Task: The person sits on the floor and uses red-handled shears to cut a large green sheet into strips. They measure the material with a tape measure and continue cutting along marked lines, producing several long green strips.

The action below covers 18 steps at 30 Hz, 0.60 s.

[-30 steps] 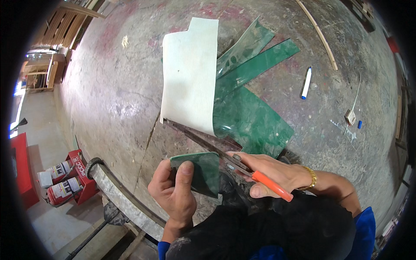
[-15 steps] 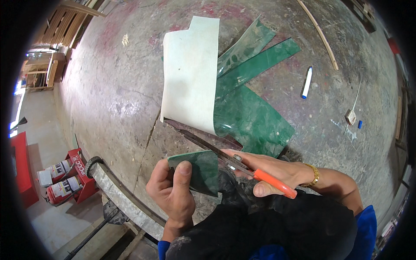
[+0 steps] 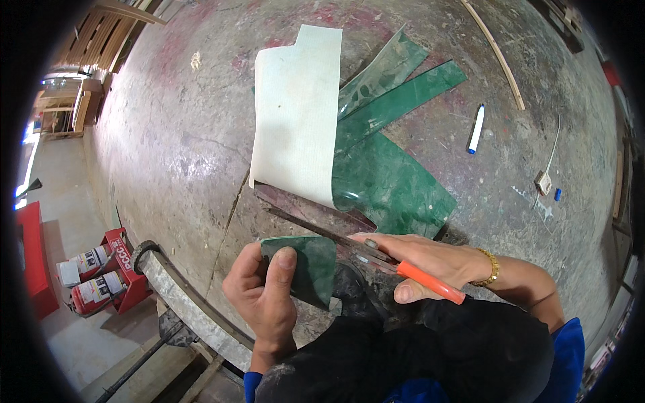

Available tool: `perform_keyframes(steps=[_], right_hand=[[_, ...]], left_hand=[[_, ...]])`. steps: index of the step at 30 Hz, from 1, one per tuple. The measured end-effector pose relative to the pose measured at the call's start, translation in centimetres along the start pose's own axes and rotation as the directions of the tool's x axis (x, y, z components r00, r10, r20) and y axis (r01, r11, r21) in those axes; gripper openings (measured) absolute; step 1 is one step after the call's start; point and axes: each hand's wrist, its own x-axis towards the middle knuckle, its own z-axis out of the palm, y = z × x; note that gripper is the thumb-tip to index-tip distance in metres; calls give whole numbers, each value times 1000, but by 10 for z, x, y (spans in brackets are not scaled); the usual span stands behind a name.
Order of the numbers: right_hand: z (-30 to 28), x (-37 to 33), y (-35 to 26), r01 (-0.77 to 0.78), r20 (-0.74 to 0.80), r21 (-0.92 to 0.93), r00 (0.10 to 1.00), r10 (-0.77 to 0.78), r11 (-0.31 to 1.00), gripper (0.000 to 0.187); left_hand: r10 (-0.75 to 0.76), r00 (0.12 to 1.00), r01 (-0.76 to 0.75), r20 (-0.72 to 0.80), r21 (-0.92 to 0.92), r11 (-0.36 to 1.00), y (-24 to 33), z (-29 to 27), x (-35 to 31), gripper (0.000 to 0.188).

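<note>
The left hand pinches a small green sheet piece near the table's near edge, thumb pressed flat on its upper face, the other fingers curled out of sight beneath it; the right hand grips orange-handled scissors, fingers closed around the handle, whose loops are mostly hidden inside the fist; the long dark blades run up and left from the hand, passing just above the piece's top edge, and whether they are parted or shut is hard to make out; behind the blades a larger green sheet lies flat on the worn grey worktable, partly covered by a pale cream sheet, with two green strips fanning out past it toward the far side; a white marker with a blue cap lies well apart to the right; the dark clothing at the lower edge hides the table's near rim below the hands.
</note>
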Motion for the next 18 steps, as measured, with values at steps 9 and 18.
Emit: perform_keyframes(steps=[9,18], right_hand=[[-11,-6,-6,-226,146,10,964,222,974,92],[12,4,12,-39,-13,138,999,41,990,95]], left_hand=[[-56,998,56,23,-39,998,1,-5,0,16],[-21,1000,23,16,-140,990,-6,7,-1,12]])
